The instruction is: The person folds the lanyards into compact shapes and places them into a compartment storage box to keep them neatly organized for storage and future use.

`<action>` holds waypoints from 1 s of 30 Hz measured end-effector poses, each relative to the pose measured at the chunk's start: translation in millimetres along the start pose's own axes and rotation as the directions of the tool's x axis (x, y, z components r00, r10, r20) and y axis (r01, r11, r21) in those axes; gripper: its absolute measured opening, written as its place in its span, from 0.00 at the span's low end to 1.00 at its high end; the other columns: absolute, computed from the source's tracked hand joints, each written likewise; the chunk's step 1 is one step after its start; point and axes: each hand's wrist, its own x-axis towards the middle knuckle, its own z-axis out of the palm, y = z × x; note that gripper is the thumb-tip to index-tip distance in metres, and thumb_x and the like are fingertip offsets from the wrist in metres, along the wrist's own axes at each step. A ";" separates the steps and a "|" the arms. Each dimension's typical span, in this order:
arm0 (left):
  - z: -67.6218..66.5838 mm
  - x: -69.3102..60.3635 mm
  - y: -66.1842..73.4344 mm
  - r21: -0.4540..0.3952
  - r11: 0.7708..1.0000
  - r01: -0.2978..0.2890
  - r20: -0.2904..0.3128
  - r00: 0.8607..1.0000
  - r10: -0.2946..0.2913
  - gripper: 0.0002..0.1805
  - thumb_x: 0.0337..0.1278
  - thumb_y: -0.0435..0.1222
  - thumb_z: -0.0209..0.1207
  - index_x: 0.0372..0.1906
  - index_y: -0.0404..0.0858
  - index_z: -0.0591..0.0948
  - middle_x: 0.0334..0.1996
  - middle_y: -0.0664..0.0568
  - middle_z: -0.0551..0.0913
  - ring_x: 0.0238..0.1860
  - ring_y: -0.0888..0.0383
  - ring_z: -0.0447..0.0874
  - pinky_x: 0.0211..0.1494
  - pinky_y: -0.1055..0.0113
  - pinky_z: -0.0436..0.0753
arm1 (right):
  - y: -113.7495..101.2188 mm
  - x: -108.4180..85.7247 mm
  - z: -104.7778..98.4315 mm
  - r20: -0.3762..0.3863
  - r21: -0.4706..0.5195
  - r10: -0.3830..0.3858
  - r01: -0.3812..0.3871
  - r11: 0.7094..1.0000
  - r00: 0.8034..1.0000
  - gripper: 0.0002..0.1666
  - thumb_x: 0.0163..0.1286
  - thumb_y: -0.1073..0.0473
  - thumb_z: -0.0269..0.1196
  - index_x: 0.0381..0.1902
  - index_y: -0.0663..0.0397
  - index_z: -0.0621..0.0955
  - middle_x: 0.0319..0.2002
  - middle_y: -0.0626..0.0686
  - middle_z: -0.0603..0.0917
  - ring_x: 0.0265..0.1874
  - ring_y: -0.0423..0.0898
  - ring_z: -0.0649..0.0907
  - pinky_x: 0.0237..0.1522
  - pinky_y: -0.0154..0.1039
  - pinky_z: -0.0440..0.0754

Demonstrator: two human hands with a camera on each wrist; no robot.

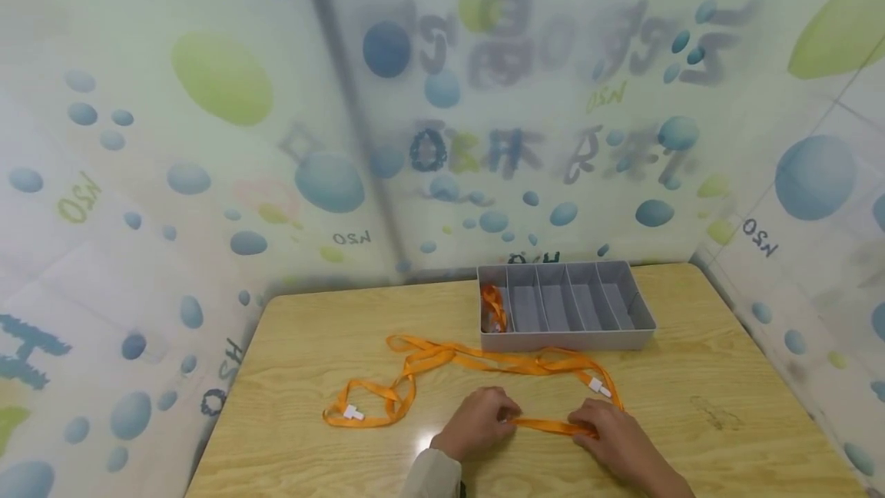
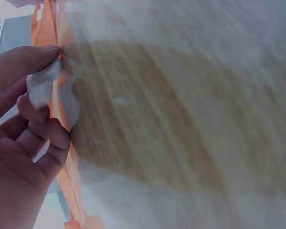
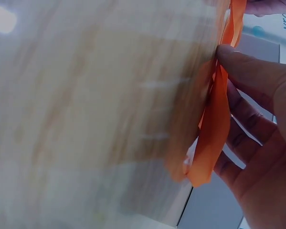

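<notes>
An orange lanyard (image 1: 548, 426) stretches between my two hands near the table's front. My left hand (image 1: 478, 421) pinches its left end; in the left wrist view a blurred white piece, apparently the clip (image 2: 40, 86), lies between thumb and fingers. At the other end my right hand (image 1: 618, 440) pinches the folded strap (image 3: 214, 124) between thumb and fingers. Beyond the hands, more orange lanyards (image 1: 422, 360) lie loosely spread on the table. One white clip (image 1: 353, 412) shows at the left and another white clip (image 1: 598, 386) sits just above the right hand.
A grey divided tray (image 1: 567, 340) stands at the back of the wooden table (image 1: 311, 344), against the wall. Its leftmost compartment holds a bundled orange lanyard (image 1: 494, 306). Patterned translucent walls (image 1: 228, 252) close in the back and both sides.
</notes>
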 end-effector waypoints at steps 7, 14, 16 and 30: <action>-0.6 -1.2 -0.2 -0.022 1.000 0.010 0.008 1.000 -0.010 0.02 0.57 0.35 0.69 0.32 0.44 0.90 0.26 0.66 0.79 0.28 0.76 0.70 0.35 0.79 0.73 | -0.9 1.2 0.7 0.023 0.006 -0.002 0.002 1.000 1.000 0.10 0.58 0.59 0.73 0.39 0.46 0.87 0.34 0.35 0.80 0.36 0.34 0.79 0.35 0.38 0.81; -0.5 0.0 -5.3 -0.150 0.988 0.022 0.024 1.000 -0.019 0.02 0.56 0.37 0.70 0.33 0.42 0.89 0.26 0.67 0.78 0.28 0.75 0.71 0.35 0.78 0.75 | -1.5 1.7 2.1 -0.009 0.009 -0.008 0.008 1.000 1.000 0.11 0.57 0.59 0.74 0.39 0.47 0.88 0.33 0.35 0.80 0.35 0.33 0.79 0.34 0.37 0.81; -0.8 -0.2 -6.7 -0.210 0.978 0.013 0.019 1.000 -0.009 0.03 0.56 0.36 0.71 0.32 0.42 0.89 0.26 0.66 0.78 0.27 0.75 0.72 0.34 0.78 0.75 | -2.4 1.9 2.6 -0.017 0.010 -0.014 0.014 1.000 1.000 0.11 0.57 0.58 0.74 0.40 0.48 0.88 0.33 0.35 0.80 0.35 0.34 0.78 0.34 0.37 0.81; -18.3 -5.3 5.8 -0.602 0.797 0.042 0.039 0.999 -0.023 0.06 0.59 0.34 0.68 0.36 0.35 0.89 0.27 0.58 0.83 0.19 0.71 0.68 0.23 0.77 0.70 | -14.2 6.3 13.4 -0.219 -0.100 -0.004 -0.018 0.995 0.976 0.10 0.55 0.58 0.76 0.36 0.45 0.87 0.30 0.34 0.80 0.31 0.33 0.78 0.32 0.36 0.80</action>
